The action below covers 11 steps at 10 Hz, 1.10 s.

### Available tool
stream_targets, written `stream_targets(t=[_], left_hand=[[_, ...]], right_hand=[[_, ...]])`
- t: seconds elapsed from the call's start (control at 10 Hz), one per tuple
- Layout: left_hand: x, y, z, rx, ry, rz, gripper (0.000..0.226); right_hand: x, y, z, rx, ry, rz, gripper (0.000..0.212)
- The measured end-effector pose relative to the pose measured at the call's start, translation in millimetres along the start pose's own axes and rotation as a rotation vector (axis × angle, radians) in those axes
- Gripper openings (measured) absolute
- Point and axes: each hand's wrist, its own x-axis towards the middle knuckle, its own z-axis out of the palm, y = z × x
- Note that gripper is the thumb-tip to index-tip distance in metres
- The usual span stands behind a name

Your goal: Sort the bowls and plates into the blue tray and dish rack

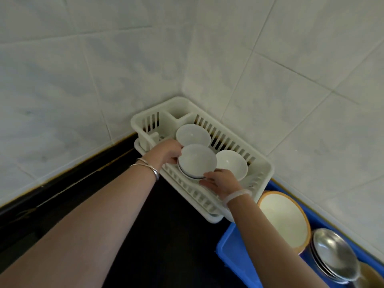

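Both hands are gripping a small stack of white ceramic bowls with a dark rim line, holding it just over the floor of the cream slotted plastic dish rack. Left hand is pinching the far-left rim, right hand is cupping the near-right edge with fingers curling under. The stack looks like two or three bowls, but I can't tell the count from this angle.

Risks from here:
- Another white bowl is sitting just beyond the hands and a third white bowl is touching or nearly touching the stack on the right-hand side. Lowering off-centre is likely to clip a rim and chip it.
- Rack ribs are tilting things; releasing unevenly could let the stack slide or fan apart.
- Right-hand fingers underneath may be getting trapped on set-down.

The blue plastic tray is lying below the right forearm, holding a wood-rimmed white plate and stacked steel plates, so a wide elbow swing could knock those.
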Motion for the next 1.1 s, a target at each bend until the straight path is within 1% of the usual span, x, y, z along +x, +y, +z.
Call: stream_targets(t=[0.1,0.2,0.4,0.5,0.6,0.7,0.8,0.9,1.0,1.1], left_hand=[[8.0,0.7,-2.0,0.052,-0.052,-0.023,0.044],[16.0,1.3,-0.4,0.083,-0.075,-0.026,0.047],[30.0,0.7,2.7,0.177,-0.074,-0.064,0.054],[33.7,1.2,4.4,0.202,-0.073,-0.083,0.052],[35.9,0.4,6.8,0.201,-0.048,-0.108,0.045],[35.3,0.3,10.7,0.215,-0.009,-0.082,0.04],[28.6,0.6,13.9,0.273,0.047,-0.011,0.036],[22.6,-2.6,17.8,0.386,0.152,0.079,0.032],[-0.4,8.3,14.3,0.43,0.283,0.164,0.032],[-38.3,-0.7,20.7,0.178,0.42,0.241,0.039]], right_hand=[[5.3,4.7,-3.7,0.021,-0.019,0.039,0.026],[9.5,7.2,-5.1,0.013,-0.017,0.044,0.026],[13.1,11.4,-6.9,0.033,-0.004,0.063,0.028],[14.5,9.1,-8.0,-0.009,0.008,0.094,0.026],[14.3,6.0,-8.1,-0.102,0.003,0.14,0.009],[11.8,4.9,-8.8,-0.125,0.01,0.165,0.013],[1.8,4.0,-7.6,-0.094,0.028,0.142,0.018],[-21.0,-6.2,-12.9,-0.127,0.046,0.002,0.032],[-74.4,-43.4,-26.8,-0.052,0.102,-0.319,0.02],[-162.2,-90.8,-55.7,0.157,0.067,-0.87,0.025]])
